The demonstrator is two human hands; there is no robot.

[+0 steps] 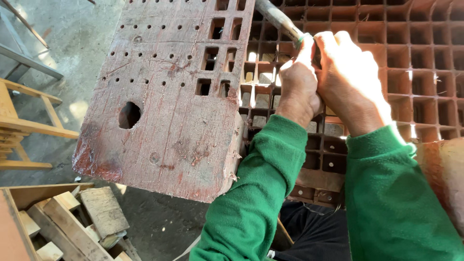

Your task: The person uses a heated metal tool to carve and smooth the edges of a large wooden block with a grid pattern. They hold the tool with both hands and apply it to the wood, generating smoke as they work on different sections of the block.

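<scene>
Both hands closed on one tool: left hand [298, 82] and right hand [349, 77] wrap the handle [278, 19], which runs up and left from the grip to the far edge of view. Tool tip hidden under the hands. Hands sit over the red wooden lattice [425, 58], just right of the red drilled board [169, 106]. Green sleeves [386, 193] near. Wood scraps in a box [72, 217] near left, on the floor.

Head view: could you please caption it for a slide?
Both hands grip a tool handle over a red lattice panel.
</scene>
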